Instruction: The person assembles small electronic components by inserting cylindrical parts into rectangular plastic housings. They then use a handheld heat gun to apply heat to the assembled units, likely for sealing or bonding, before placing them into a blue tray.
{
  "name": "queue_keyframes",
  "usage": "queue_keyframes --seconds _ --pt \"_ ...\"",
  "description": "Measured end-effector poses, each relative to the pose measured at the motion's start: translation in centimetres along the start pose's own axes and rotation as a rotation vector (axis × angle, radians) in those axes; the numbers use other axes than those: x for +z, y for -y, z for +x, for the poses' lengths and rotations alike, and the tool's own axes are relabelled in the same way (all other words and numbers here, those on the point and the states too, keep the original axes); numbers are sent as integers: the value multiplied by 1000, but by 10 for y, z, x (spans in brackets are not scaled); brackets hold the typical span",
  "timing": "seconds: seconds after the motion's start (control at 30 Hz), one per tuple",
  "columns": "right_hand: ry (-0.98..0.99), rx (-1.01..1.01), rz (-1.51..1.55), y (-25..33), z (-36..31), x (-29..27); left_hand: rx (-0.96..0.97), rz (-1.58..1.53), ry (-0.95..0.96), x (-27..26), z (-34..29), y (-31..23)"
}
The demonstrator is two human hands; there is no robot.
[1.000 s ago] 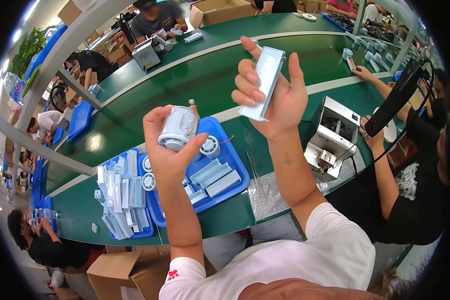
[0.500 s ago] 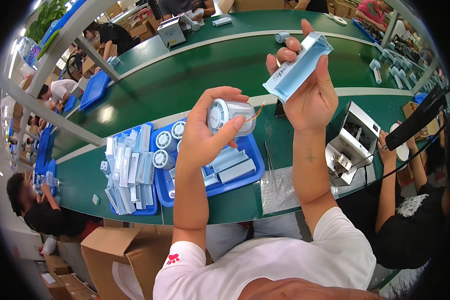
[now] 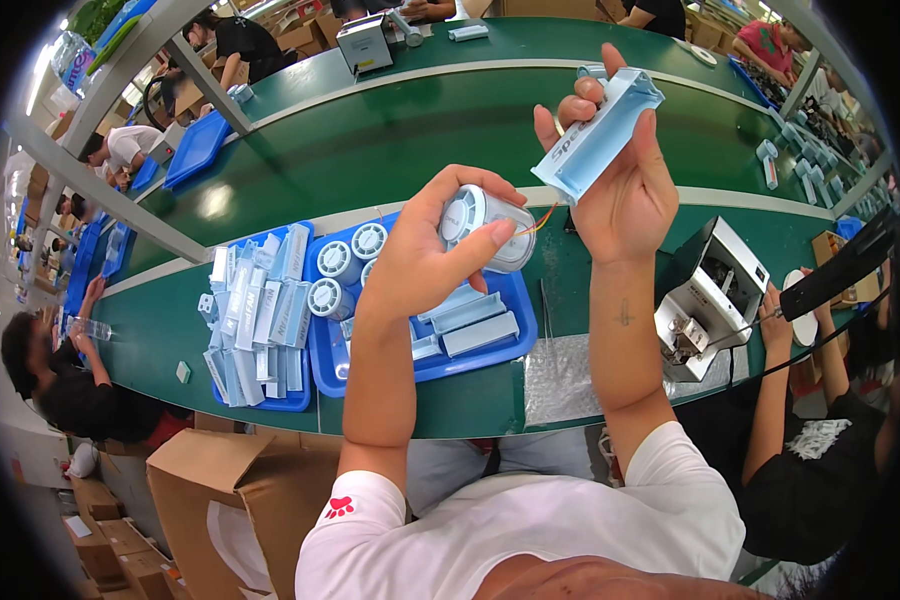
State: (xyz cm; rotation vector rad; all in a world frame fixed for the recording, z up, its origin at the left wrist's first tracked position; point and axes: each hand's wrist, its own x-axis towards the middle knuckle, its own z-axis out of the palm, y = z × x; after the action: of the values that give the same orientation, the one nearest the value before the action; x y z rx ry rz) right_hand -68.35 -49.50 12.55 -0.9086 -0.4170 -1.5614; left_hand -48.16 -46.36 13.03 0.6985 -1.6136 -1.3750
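My left hand [image 3: 410, 255] is closed around a round, light-blue plastic housing [image 3: 464, 213] with a vented end. From its right side, thin red and yellow wires [image 3: 544, 217] stick out toward the lower end of a pale-blue handle shell [image 3: 602, 138]. That open, channel-shaped shell is gripped by my right hand [image 3: 630, 205], raised and tilted, its hollow side showing. Whether the wires touch the shell I cannot tell. Below my left hand, a blue tray [image 3: 526, 335] carries several similar round housings [image 3: 336, 262] and more handle shells [image 3: 480, 335].
Left of that tray, another blue tray [image 3: 295, 403] is heaped with handle shells [image 3: 260, 310]. A silver-and-black machine [image 3: 710, 300] stands at right beside a co-worker's hands [image 3: 775, 320]. A grey mat [image 3: 565, 380] lies near the table edge; an open carton [image 3: 210, 500] stands below left.
The round housing in my left hand has shifted right and turned slightly, bringing its wires closer to the shell's lower end. My right hand keeps its hold, nearly still.
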Motion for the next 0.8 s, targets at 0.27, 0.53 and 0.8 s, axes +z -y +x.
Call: queue_keyframes --seconds 0.27,0.53,0.8 --pt "35 -16 -135 -2 -4 12 25 -22 -134 -2 1 2" --pt "29 0 -312 0 -6 17 -15 -22 -87 -2 1 -1" --pt "-92 22 -28 -2 -2 7 -27 -121 -39 -4 -1 1"
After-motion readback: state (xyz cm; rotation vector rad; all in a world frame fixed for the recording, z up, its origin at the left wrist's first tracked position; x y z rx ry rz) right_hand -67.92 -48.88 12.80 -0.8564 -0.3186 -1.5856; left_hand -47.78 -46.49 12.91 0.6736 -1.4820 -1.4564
